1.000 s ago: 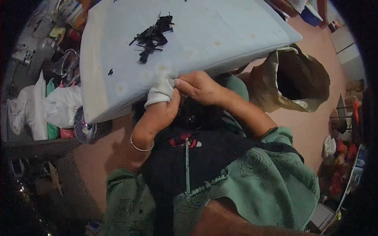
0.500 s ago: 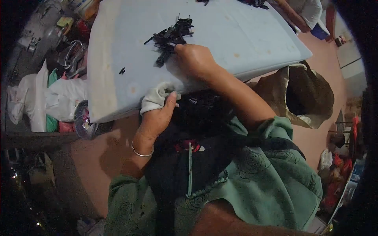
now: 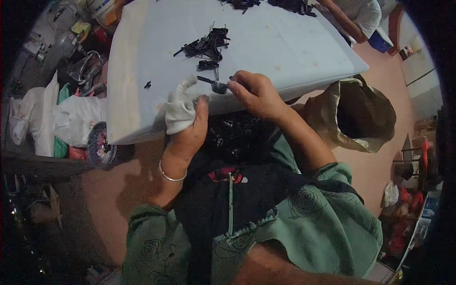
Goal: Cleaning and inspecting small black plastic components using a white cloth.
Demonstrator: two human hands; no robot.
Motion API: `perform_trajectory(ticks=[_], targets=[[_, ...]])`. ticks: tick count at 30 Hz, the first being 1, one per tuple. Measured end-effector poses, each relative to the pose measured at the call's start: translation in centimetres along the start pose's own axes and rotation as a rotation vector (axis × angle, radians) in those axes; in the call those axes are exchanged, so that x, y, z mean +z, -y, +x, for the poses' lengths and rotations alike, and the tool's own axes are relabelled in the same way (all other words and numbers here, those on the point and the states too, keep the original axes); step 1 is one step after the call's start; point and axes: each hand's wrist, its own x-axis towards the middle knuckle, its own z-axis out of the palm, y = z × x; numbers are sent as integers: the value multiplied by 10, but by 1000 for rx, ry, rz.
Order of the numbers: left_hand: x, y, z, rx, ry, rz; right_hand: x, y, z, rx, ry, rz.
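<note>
A thin black plastic piece [image 3: 218,87] is pinched between the thumb and fingers of my right hand [image 3: 259,94], just above the near edge of the white padded work surface [image 3: 266,52]. My left hand [image 3: 187,118], its fingers covered by a white cloth glove and its thumb bare, is curved with a gap between thumb and fingers. One end of the piece comes close to the gloved fingertips. Beyond my hands lies a tangled pile of similar black pieces [image 3: 206,45]. More black pieces [image 3: 232,130] rest in my lap, below the surface's edge.
A tiny black bit [image 3: 147,85] lies alone at the left. Further black piles [image 3: 292,5] sit along the far edge, near another person's arm [image 3: 344,21]. An open brown sack [image 3: 327,111] stands at my right. White bags [image 3: 80,118] crowd the left side.
My right hand has drawn back from the pile toward my left hand, bringing a black piece. My left hand has risen slightly and its gloved fingers have spread from the thumb.
</note>
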Motion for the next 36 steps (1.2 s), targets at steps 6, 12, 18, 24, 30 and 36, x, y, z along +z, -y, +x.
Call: perform_trajectory(ticks=[6, 12, 18, 24, 30, 36], targets=[[-26, -34, -5, 301, 149, 484, -23, 5, -9, 2, 157, -123], [-25, -57, 2, 523, 740, 154, -32, 10, -18, -147, 580, 30], [-25, -65, -11, 182, 807, -119, -19, -6, -32, -103, 869, 418], [-27, -62, -7, 207, 997, -187, -9, 6, -38, -181, 832, 460], [-27, -55, -17, -383, 554, -331, -1, 13, -38, 49, 185, 200], [-1, -34, -14, -304, 258, -351, 10, 28, -46, -347, 77, 217]])
